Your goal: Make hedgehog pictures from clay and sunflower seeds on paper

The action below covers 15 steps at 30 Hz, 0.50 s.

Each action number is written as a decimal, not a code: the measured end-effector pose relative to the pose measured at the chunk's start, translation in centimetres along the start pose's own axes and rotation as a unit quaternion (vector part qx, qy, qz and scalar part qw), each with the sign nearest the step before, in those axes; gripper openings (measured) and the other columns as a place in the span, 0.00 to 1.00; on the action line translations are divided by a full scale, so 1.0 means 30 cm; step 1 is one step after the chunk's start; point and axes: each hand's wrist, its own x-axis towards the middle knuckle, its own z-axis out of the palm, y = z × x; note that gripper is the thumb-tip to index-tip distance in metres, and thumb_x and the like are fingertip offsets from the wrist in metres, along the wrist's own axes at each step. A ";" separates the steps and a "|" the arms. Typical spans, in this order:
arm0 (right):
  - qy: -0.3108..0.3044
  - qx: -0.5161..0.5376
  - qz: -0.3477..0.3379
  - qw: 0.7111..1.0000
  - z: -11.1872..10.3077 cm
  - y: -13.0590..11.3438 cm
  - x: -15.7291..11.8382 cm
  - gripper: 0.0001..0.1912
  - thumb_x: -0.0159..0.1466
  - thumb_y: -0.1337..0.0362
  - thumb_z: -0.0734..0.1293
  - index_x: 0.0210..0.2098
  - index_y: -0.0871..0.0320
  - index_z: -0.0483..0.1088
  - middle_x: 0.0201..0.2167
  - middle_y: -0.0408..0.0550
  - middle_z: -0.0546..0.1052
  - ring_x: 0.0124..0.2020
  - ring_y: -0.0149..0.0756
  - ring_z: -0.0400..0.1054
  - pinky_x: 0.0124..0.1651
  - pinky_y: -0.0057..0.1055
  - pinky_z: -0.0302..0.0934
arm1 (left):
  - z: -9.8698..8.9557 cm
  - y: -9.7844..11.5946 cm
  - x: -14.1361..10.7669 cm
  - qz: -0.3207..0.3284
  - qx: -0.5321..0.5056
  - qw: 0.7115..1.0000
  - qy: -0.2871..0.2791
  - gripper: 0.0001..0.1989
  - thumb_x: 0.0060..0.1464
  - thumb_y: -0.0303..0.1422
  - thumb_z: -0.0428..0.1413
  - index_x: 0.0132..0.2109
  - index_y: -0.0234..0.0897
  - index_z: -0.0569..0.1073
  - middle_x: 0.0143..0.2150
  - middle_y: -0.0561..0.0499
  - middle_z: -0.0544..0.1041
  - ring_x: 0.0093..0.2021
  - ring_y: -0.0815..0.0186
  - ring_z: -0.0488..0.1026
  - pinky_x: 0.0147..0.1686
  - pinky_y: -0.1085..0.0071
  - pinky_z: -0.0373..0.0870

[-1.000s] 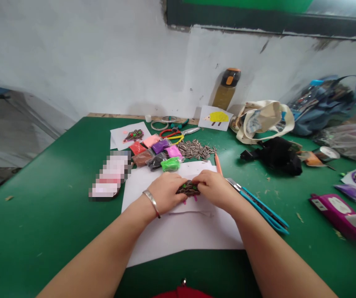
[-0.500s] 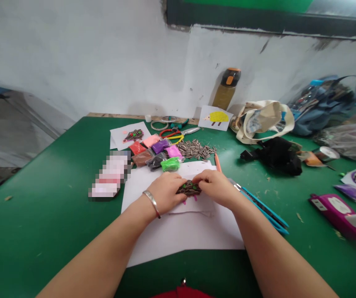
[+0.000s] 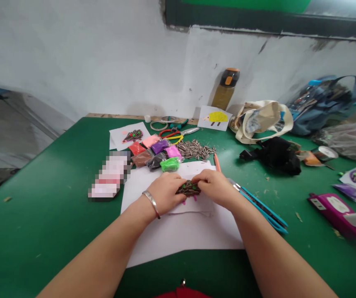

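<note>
Left hand (image 3: 164,192) and right hand (image 3: 215,188) curled together

A seed-covered piece (image 3: 188,188) is gripped between the left hand (image 3: 164,193) and right hand (image 3: 215,188), its ends partly hidden by the fingers. Its surface shows overlapping dark striped sunflower seeds with green specks. Pink bits project below its lower edge. It sits low over white paper (image 3: 178,236).

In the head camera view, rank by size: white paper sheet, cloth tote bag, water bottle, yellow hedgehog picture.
1. White paper sheet, though it lies nearest the camera.
2. Cloth tote bag.
3. Water bottle and yellow hedgehog picture: they look alike, so I won't rank them.
</note>
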 end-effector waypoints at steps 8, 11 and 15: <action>-0.019 -0.002 0.004 1.000 0.007 0.000 0.001 0.18 0.54 0.72 0.58 0.33 0.55 0.78 0.35 0.45 0.79 0.38 0.36 0.69 0.41 0.29 0.59 | -0.009 0.007 -0.002 -0.004 -0.009 1.000 0.000 0.08 0.52 0.34 0.57 0.41 0.40 0.74 0.37 0.51 0.75 0.39 0.61 0.70 0.39 0.67 0.62; 0.011 0.010 0.015 1.000 -0.011 0.012 -0.002 0.18 0.54 0.71 0.58 0.33 0.54 0.78 0.36 0.45 0.79 0.39 0.37 0.69 0.42 0.30 0.59 | -0.019 0.004 -0.004 0.003 -0.018 1.000 -0.005 0.08 0.53 0.34 0.57 0.41 0.40 0.74 0.36 0.51 0.76 0.38 0.62 0.71 0.37 0.69 0.62; 0.048 0.012 0.030 0.998 -0.035 0.026 -0.008 0.17 0.55 0.72 0.58 0.34 0.54 0.78 0.36 0.45 0.79 0.42 0.38 0.69 0.49 0.32 0.57 | -0.032 -0.023 -0.010 -0.024 -0.017 0.999 -0.016 0.07 0.56 0.34 0.53 0.40 0.39 0.74 0.36 0.51 0.77 0.37 0.62 0.72 0.34 0.70 0.64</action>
